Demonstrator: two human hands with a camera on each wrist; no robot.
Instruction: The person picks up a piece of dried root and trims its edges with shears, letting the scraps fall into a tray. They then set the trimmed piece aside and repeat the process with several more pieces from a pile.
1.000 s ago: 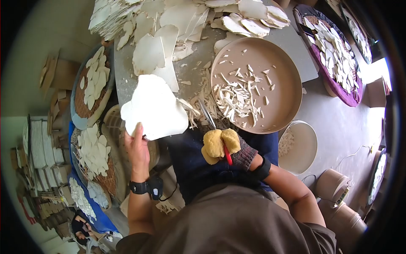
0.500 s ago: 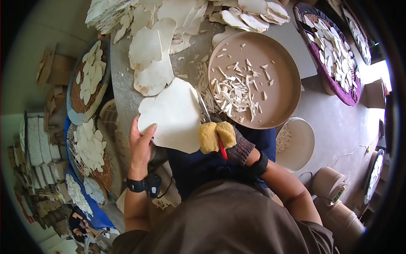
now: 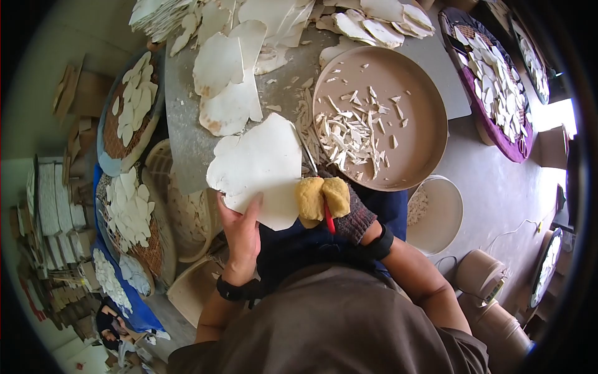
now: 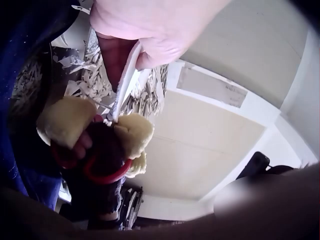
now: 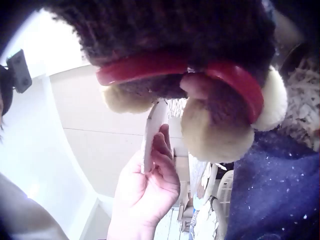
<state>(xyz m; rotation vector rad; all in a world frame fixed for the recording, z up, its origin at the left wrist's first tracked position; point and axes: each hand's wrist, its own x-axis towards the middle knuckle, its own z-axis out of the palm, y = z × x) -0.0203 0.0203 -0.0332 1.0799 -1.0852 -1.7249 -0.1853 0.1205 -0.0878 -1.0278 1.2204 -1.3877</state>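
A flat white slab [image 3: 258, 168] with an uneven outline is pinched at its lower left edge by the bare left hand [image 3: 242, 234], thumb on top. In the right wrist view the slab [image 5: 153, 135] is seen edge-on between the left hand's [image 5: 147, 187] thumb and fingers. The right hand [image 3: 352, 215], in a dark knitted glove, grips red-handled scissors [image 3: 329, 219] with yellow padding [image 3: 314, 196] round the handles. The scissor blades lie along the slab's right edge; whether they touch it I cannot tell. The left wrist view shows the red handle loop [image 4: 107, 175] round the gloved fingers.
A round brown tray [image 3: 414, 149] holding white slivers sits right of the slab on a grey table [image 3: 180, 149]. More slabs [image 3: 230, 106] lie at the back. A white bucket [image 3: 445, 218] stands below the tray; baskets of pieces [image 3: 128, 209] are at the left. Another person [image 3: 111, 325] is at lower left.
The left hand has moved right with the slab, which now lies beside the scissors instead of apart from them at the left. The right hand has shifted only slightly.
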